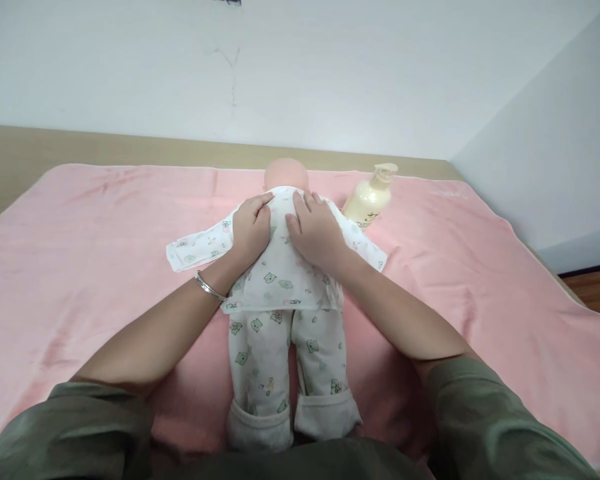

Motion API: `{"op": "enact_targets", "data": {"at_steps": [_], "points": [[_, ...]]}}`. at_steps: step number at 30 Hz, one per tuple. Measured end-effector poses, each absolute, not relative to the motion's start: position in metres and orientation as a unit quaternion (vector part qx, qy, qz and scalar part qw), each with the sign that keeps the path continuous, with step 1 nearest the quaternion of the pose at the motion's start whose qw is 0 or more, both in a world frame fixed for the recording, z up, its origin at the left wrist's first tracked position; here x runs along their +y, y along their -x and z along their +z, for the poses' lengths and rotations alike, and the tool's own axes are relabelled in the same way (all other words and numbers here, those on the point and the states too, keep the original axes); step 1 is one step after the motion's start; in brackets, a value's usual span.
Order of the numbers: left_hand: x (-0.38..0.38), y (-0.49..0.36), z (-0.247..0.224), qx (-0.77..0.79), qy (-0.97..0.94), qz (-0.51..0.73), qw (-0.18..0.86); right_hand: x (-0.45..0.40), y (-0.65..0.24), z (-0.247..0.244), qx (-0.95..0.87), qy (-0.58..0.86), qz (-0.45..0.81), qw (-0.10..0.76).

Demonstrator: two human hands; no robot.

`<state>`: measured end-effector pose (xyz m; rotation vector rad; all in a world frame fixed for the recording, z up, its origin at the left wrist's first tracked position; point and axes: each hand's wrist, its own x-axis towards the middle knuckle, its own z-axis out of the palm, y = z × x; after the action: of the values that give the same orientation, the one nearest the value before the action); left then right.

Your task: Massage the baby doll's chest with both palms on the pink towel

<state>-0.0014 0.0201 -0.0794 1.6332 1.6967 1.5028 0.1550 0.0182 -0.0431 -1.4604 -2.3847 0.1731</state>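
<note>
A baby doll (286, 175) lies stretched out in front of me, its bald head at the far end and no face showing. It wears a white printed top (280, 280) and matching pants (263, 360) with turned-up cuffs. My left hand (251, 227) rests on the left side of the doll's upper body, its fingers lying over the cloth near the shoulder. Opposite it, my right hand (317, 230) lies flat with fingers spread on the upper right side. Both sleeves of the top reach out sideways, partly covered by my hands.
A cream pump bottle (369, 199) stands tilted-looking beyond the right sleeve. Under everything spreads a pink blanket (105, 253) with some creases, over a wooden surface (25, 143). White walls (330, 80) rise behind and at the right.
</note>
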Motion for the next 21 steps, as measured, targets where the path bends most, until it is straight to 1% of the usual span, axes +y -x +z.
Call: {"op": "enact_targets", "data": {"at_steps": [1, 4, 7, 10, 14, 18, 21], "points": [[0.020, 0.001, -0.080, 0.599, -0.573, 0.532, 0.174, 0.004, -0.150, -0.044, -0.835, 0.522, 0.040, 0.169], [0.021, 0.002, -0.082, 0.599, -0.568, 0.534, 0.184, -0.032, -0.138, -0.045, -0.883, 0.441, 0.011, 0.162], [0.021, 0.002, -0.082, 0.605, -0.565, 0.530, 0.185, -0.029, -0.137, -0.042, -0.905, 0.397, 0.032, 0.150], [0.021, 0.003, -0.081, 0.607, -0.570, 0.525, 0.175, 0.004, -0.146, -0.038, -0.899, 0.410, 0.081, 0.134], [0.021, 0.002, -0.080, 0.603, -0.579, 0.521, 0.175, 0.030, -0.152, -0.038, -0.858, 0.482, 0.099, 0.146], [0.021, 0.001, -0.081, 0.602, -0.572, 0.528, 0.177, -0.002, -0.144, -0.044, -0.842, 0.515, 0.039, 0.156], [0.022, 0.002, -0.083, 0.600, -0.569, 0.532, 0.182, -0.031, -0.137, -0.047, -0.872, 0.462, 0.003, 0.163]]}}
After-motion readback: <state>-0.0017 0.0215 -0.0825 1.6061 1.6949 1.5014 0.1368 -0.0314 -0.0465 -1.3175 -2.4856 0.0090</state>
